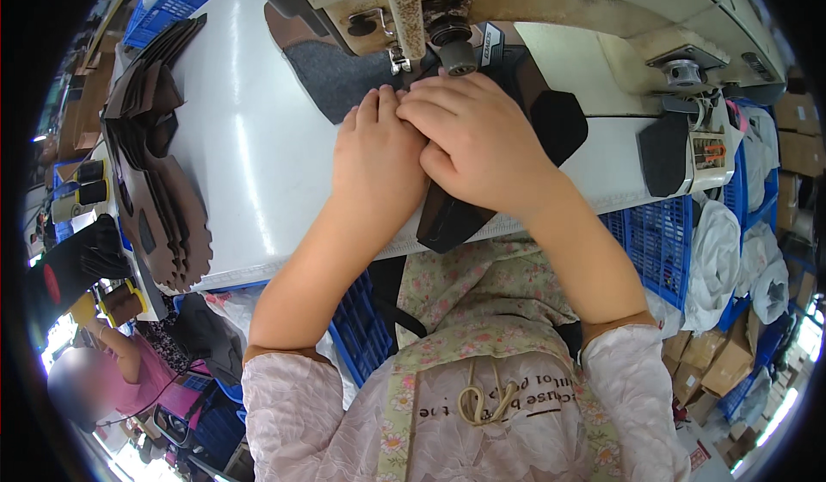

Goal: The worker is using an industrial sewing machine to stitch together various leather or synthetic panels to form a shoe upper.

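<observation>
Under the sewing machine head, a dark grey and black shoe upper (331,73) with brown edges lies on the white table, one black flap hanging over the front edge. My left hand (379,151) rests on it, fingers pointing toward the metal presser foot (399,61). Beside and partly over it, my right hand (482,138) has its fingers together, thumb bent in. Both hands are closed on the upper close in front of the foot. The material under my fingers is hidden, and so is the needle point.
A stack of brown cut pieces (163,181) lies at the table's left. The machine arm (585,0) spans the far side. Another black piece (664,155) is at the right. Blue crates (658,245) and white bags stand below. Thread spools (90,181) and a co-worker (142,370) are at the left.
</observation>
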A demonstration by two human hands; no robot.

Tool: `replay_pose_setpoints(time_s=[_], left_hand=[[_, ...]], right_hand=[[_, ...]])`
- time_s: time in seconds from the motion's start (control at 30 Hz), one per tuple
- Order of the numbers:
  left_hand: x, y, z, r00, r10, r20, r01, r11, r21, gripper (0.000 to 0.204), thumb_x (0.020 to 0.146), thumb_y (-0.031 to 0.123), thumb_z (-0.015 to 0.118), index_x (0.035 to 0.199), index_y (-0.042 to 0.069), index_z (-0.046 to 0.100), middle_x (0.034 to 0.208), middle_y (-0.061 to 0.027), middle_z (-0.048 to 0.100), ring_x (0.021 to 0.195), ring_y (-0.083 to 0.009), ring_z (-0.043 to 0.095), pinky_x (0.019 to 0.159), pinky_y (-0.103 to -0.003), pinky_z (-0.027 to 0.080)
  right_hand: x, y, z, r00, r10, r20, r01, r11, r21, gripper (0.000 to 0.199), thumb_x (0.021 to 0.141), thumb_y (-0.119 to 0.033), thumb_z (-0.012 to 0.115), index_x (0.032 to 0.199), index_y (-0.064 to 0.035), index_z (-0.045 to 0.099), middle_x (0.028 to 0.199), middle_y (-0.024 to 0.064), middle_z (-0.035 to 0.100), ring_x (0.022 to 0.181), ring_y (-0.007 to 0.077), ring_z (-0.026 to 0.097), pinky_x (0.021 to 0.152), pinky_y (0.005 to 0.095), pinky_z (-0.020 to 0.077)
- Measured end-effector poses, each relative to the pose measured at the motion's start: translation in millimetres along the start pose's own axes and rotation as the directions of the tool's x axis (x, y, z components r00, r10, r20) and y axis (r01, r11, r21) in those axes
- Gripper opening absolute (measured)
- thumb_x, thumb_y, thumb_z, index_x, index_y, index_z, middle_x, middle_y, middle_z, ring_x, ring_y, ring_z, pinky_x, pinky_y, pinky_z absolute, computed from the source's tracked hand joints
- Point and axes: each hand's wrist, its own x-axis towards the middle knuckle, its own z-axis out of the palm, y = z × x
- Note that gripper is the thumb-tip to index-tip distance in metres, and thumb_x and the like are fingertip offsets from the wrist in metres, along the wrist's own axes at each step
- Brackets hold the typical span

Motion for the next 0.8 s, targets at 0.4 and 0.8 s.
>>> replay_pose_setpoints(time_s=[0.4, 0.8], left_hand=[[-19.3, -37.1, -11.5, 0.998, 0.058, 0.017, -0.048, 0.93, -0.364, 0.067, 0.065, 0.009, 0.068, 0.128, -0.006, 0.052, 0.137, -0.0237, 0.051, 0.129, -0.039, 0.048, 0.108, -0.044, 0.04], [-24.2, -40.0, -3.7, 0.995, 0.101, -0.002, -0.099, 0.967, -0.233, 0.067, 0.065, 0.005, 0.065, 0.13, -0.003, 0.053, 0.14, -0.0207, 0.05, 0.134, -0.0356, 0.045, 0.107, -0.043, 0.042]], right_hand=[[-1.5, -23.4, 40.5, 0.978, 0.177, -0.108, -0.205, 0.909, -0.364, 0.021, 0.077, -0.013, 0.061, 0.092, -0.0001, 0.069, 0.094, 0.0072, 0.061, 0.098, 0.0228, 0.056, 0.085, 0.0364, 0.0439], [-12.6, -14.7, 41.1, 0.991, 0.097, -0.097, -0.122, 0.948, -0.294, 0.021, 0.078, -0.01, 0.063, 0.095, -0.0011, 0.072, 0.091, 0.0068, 0.064, 0.099, 0.0242, 0.059, 0.1, 0.0439, 0.0441]])
